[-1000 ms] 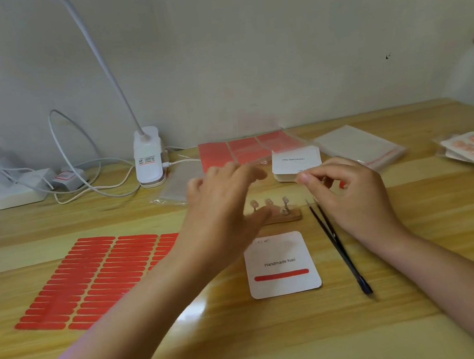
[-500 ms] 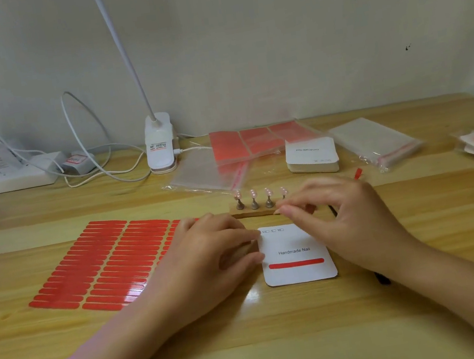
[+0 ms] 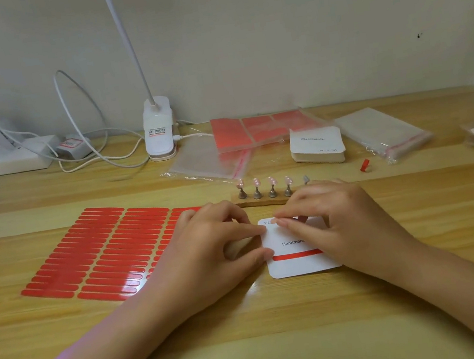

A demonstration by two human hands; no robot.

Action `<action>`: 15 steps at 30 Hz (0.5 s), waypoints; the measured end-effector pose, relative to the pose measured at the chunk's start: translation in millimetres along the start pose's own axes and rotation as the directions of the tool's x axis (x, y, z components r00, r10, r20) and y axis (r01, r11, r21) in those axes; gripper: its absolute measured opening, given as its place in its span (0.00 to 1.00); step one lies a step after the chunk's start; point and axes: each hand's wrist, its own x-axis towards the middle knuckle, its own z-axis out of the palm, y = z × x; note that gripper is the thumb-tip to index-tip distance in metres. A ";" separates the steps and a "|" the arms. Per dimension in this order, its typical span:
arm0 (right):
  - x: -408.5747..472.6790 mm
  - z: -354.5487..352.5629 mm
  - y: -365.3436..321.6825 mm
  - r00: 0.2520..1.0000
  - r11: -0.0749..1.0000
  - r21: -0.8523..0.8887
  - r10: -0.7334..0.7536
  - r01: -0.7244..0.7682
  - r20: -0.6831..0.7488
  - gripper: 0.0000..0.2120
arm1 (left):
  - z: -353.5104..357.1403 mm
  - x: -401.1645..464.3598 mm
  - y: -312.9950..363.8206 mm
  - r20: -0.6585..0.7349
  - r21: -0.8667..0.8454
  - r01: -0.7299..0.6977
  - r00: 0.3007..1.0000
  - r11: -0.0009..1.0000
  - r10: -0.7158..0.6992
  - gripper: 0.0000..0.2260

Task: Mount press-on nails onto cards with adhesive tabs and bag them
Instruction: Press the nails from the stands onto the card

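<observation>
Here, mid-worktop: white card [image 3: 299, 263] lies flat, red strip across it. Left hand [image 3: 206, 251] rests at the card's left edge, fingers curled, index tip and thumb tip touching that edge. Right hand [image 3: 337, 222] lies over the card's right half; curled fingers press a small nail [image 3: 279, 221] at the card's top left, grip not clearly a pinch. Just behind the card, wooden stand [image 3: 263, 198] carries four pink nails on pegs. Red tab sheet [image 3: 96, 255] lies toward the left edge. Card stack [image 3: 316, 144], bags [image 3: 382, 130] and lamp base [image 3: 159, 129] sit toward the back edge.
</observation>
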 end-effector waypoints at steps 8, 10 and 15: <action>-0.8 4.2 -3.4 0.996 0.983 -0.163 -0.085 0.085 0.005 0.06 | 1.1 -1.5 0.3 -0.023 -0.043 0.018 1.000 0.999 -0.019 0.16; -0.5 5.5 -3.6 0.995 0.981 -0.168 -0.096 0.093 -0.005 0.06 | 1.3 -1.5 0.1 -0.025 -0.051 0.021 0.999 0.998 -0.022 0.16; -0.1 7.6 -4.2 0.993 0.980 -0.175 -0.108 0.098 -0.050 0.05 | 1.3 -0.4 0.7 -0.031 -0.050 0.015 0.999 0.999 -0.016 0.16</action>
